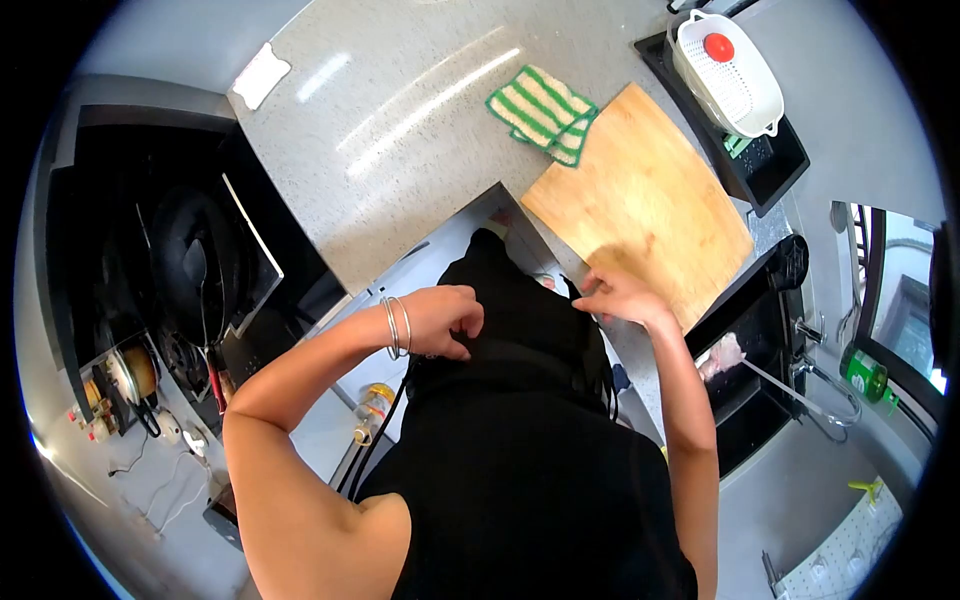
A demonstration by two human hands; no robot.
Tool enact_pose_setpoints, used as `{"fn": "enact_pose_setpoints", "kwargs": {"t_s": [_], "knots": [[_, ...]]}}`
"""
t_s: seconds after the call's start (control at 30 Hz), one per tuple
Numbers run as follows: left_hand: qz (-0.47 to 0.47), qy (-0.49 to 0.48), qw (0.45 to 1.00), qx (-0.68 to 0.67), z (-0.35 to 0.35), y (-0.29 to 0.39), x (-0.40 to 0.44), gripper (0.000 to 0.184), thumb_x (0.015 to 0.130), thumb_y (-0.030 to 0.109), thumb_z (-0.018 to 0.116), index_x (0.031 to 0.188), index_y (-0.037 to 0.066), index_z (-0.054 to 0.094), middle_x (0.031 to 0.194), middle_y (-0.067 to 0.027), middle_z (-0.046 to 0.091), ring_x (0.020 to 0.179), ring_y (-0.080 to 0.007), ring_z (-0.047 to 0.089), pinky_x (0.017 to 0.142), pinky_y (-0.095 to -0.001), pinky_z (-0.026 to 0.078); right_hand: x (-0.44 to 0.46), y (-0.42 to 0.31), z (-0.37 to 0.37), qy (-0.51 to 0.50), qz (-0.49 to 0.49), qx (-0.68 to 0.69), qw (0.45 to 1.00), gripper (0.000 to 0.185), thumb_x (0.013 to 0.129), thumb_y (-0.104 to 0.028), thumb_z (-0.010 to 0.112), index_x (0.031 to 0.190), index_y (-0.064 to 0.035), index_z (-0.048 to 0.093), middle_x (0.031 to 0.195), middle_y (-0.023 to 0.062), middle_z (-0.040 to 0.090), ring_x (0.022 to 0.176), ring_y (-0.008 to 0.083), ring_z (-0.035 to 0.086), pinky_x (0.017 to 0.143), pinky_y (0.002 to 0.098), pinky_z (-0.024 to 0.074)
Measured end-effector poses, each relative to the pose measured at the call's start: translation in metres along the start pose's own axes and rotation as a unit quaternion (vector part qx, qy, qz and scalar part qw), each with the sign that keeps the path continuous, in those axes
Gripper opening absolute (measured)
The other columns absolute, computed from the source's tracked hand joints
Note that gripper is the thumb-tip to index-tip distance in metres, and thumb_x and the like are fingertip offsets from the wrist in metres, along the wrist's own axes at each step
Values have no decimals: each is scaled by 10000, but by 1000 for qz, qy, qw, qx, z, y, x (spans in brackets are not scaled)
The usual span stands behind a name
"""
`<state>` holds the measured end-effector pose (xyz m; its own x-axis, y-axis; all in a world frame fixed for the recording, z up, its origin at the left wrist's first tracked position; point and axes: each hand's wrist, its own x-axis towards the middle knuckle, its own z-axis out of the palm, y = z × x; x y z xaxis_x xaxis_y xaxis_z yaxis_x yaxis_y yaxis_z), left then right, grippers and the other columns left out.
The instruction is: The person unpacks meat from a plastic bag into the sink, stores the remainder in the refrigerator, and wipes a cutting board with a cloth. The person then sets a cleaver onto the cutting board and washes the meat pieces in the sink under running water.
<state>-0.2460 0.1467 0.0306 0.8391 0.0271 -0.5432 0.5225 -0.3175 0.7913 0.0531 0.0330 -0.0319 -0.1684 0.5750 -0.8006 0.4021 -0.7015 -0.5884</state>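
Grips uncertain: left hand (pixel 440 318) over black apron (pixel 530 325), right hand (pixel 624 297) beside cutting board (pixel 650 185), seven-o'clock edge; countertop (pixel 400 105) spreads wide toward eleven.

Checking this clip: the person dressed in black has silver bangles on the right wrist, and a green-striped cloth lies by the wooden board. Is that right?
Not quite. The head view shows the silver bangles on the left wrist, not the right. The rest holds: the green-striped cloth lies by the wooden board.
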Motion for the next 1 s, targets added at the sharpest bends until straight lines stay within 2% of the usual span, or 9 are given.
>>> {"fn": "enact_pose_setpoints", "kwargs": {"t_s": [0.1, 0.23, 0.27, 0.43, 0.53, 0.67, 0.83, 0.9, 1.0], "knots": [[25, 30, 999, -2, 3, -6, 2, 238, 670, 171, 764, 799, 59, 598, 849, -72, 522, 776, -201, 549, 656, -307, 456, 24, 21, 9, 13, -90, -10, 996, 365, 751, -279, 743, 936, -19, 568, 722, 89, 622, 670, 138, 611, 547, 270, 477], [-41, -17, 995, -91, -4, -4, 3, 226, 662, 159, 768, 766, 59, 595, 770, -53, 548, 726, -176, 533, 652, -292, 439, 13, -10, 2, -47, 59, -72, 995, 327, 738, -182, 752, 940, -36, 540, 725, 57, 603, 637, 104, 565, 539, 251, 441], [-71, -36, 990, -118, -5, -2, 3, 223, 664, 156, 768, 761, 59, 593, 749, -49, 555, 714, -171, 529, 656, -290, 437, 10, -11, -1, -51, 53, -40, 996, 325, 729, -165, 751, 945, -34, 545, 731, 61, 606, 651, 113, 575, 550, 254, 458], [-43, -3, 984, -174, 4, -16, 1, 196, 696, 121, 753, 751, 54, 577, 726, -36, 554, 689, -158, 514, 656, -291, 433, 19, 10, -14, -87, 29, 42, 995, 304, 720, -70, 728, 966, -36, 554, 756, 61, 609, 705, 123, 594, 611, 245, 494], [-58, 23, 982, -178, 3, -9, -3, 207, 707, 118, 752, 750, 58, 558, 756, -33, 515, 700, -156, 499, 660, -292, 429, 24, 6, -11, -19, -122, 177, 976, 282, 732, -18, 696, 978, -38, 560, 782, 57, 614, 736, 112, 592, 663, 235, 485], [-83, 6, 970, -229, 7, -11, -2, 236, 711, 134, 754, 750, 72, 530, 781, -32, 461, 732, -161, 470, 663, -296, 414, -5, -78, 19, -49, -216, 141, 965, 249, 740, 1, 672, 964, -28, 567, 808, 57, 627, 756, 100, 591, 698, 228, 472], [-10, 199, 973, -116, 19, -3, -8, 226, 701, 79, 733, 742, 71, 511, 731, -46, 477, 720, -208, 454, 641, -312, 398, -11, -118, 46, -105, -235, 58, 964, 158, 745, -50, 661, 876, 3, 590, 784, 92, 658, 732, 135, 636, 666, 258, 481], [16, 262, 960, -98, 19, 2, -9, 217, 692, 71, 727, 720, 69, 511, 678, -42, 509, 706, -228, 464, 653, -327, 401, -9, -122, 48, -85, -254, 4, 963, 150, 742, -65, 650, 867, 3, 603, 782, 105, 665, 734, 158, 650, 665, 270, 484], [17, 291, 952, -92, 20, 6, -12, 221, 691, 40, 717, 750, 65, 505, 744, -69, 469, 736, -233, 461, 638, -314, 397, -6, -126, 49, -38, -272, -83, 958, 167, 740, -90, 635, 882, -4, 623, 780, 123, 669, 735, 191, 661, 660, 285, 487]]}}
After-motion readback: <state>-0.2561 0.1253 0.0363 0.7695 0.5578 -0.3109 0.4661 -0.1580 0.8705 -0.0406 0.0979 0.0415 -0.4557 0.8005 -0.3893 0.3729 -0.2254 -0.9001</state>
